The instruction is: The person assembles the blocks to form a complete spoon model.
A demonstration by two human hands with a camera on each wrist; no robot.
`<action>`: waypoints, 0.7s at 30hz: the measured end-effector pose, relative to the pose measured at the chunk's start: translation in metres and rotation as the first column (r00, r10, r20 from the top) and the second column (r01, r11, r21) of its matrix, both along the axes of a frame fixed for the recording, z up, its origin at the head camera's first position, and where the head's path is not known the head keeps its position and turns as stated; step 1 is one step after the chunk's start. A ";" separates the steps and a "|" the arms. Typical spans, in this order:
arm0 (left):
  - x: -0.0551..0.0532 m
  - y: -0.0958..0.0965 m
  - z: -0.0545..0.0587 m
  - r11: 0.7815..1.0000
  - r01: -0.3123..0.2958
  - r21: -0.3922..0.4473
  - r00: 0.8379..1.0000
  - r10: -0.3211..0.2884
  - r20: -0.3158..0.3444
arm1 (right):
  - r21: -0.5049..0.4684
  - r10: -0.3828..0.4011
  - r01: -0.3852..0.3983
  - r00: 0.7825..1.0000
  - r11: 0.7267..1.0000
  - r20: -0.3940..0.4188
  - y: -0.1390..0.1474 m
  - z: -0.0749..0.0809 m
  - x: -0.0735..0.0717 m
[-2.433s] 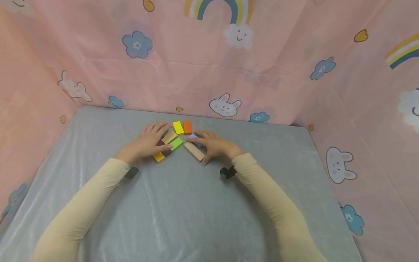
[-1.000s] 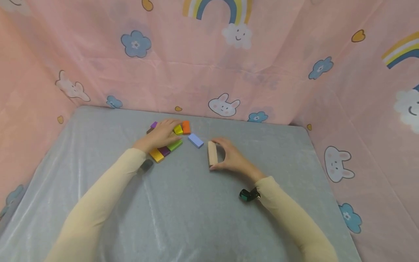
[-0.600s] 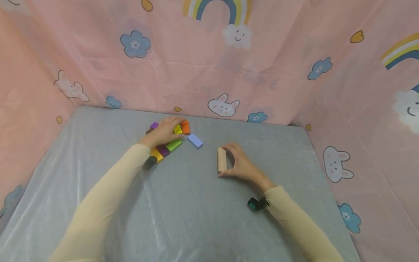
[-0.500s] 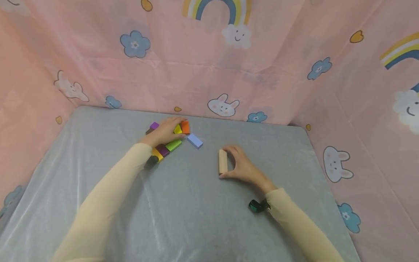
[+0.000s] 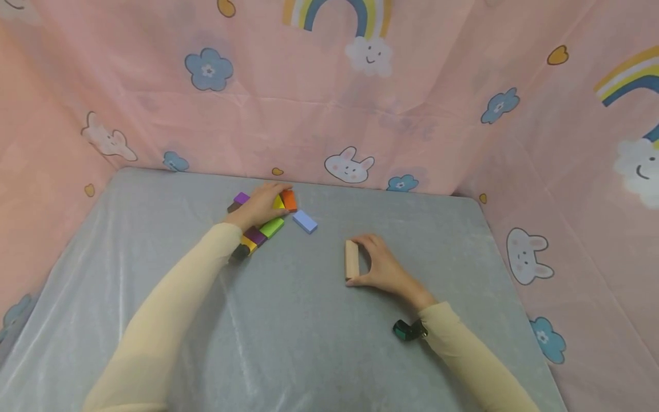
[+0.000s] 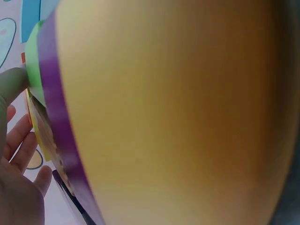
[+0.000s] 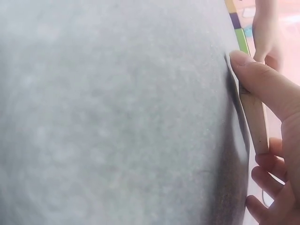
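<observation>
My right hand (image 5: 383, 269) pinches a bare wooden block (image 5: 351, 260) by its two ends, thumb at the near end and fingers at the far one. In the right wrist view the block (image 7: 254, 122) is close over the cloth. My left hand (image 5: 257, 207) is over a group of coloured blocks, its thumb and fingertips at the near and far ends of an orange block (image 5: 289, 201); I cannot tell whether it grips it. A yellow block (image 5: 278, 202) lies beside that one, partly under the fingers. A light blue block (image 5: 305, 221) lies apart, between the hands.
Green (image 5: 272, 228), dark purple (image 5: 255, 235) and amber (image 5: 249, 244) blocks lie in a slanting row by the left wrist. Violet (image 5: 241, 198) and brown (image 5: 234, 206) blocks show behind it. Grey cloth (image 5: 288, 332) covers the table, and a pink printed curtain (image 5: 268, 126) hangs around it.
My right hand has taken the wooden block from beside the light blue one and carried it right and nearer, turning it. My left hand has shifted right to the yellow and orange blocks.
</observation>
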State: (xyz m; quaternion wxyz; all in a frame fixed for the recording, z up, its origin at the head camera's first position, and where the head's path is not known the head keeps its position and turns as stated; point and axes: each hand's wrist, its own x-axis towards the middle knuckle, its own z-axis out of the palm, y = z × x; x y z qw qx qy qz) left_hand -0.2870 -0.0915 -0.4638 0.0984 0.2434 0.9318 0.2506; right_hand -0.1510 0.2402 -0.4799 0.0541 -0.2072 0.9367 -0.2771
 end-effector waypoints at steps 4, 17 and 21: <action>0.001 0.000 0.001 1.000 0.002 0.026 1.000 -0.002 -0.016 | 0.005 0.005 -0.005 1.000 1.000 -0.001 0.000 0.000 0.001; -0.001 0.007 0.007 0.994 -0.026 0.109 1.000 0.027 -0.014 | 0.024 0.038 -0.038 0.999 0.999 -0.024 0.000 -0.004 0.003; 0.000 0.009 0.010 0.993 -0.023 0.112 1.000 0.025 -0.015 | 0.039 0.044 -0.043 0.999 0.998 -0.028 -0.001 -0.005 0.004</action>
